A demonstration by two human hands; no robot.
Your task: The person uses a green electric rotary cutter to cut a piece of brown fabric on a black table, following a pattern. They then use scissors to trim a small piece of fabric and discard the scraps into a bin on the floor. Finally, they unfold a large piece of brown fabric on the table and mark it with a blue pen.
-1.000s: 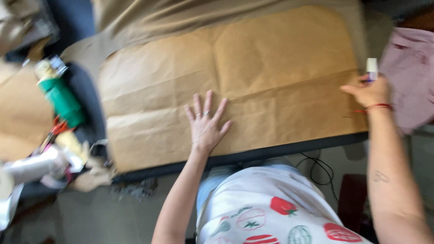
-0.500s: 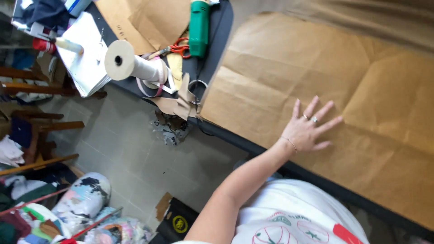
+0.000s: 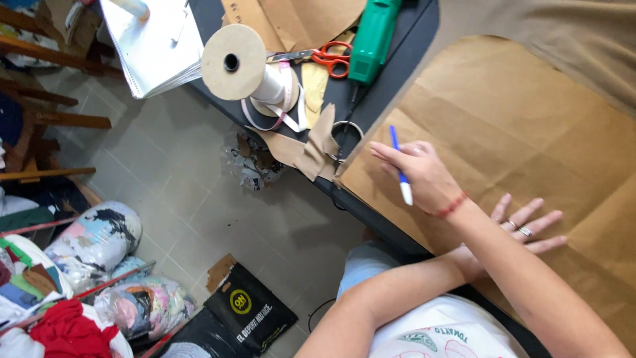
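Keep your left hand (image 3: 523, 229), fingers spread, flat on the brown paper (image 3: 503, 126) covering the table while your right hand (image 3: 424, 176), pinching the pen (image 3: 399, 169), reaches across to the paper's left edge.

Right hand (image 3: 424, 176) grips blue-and-white pen (image 3: 399, 169) over corner of brown paper sheet (image 3: 503, 126); left hand (image 3: 523, 229) lies flat on sheet, fingers spread. Orange scissors (image 3: 324, 56), green tool (image 3: 372, 40), spool (image 3: 242, 66) lie beyond
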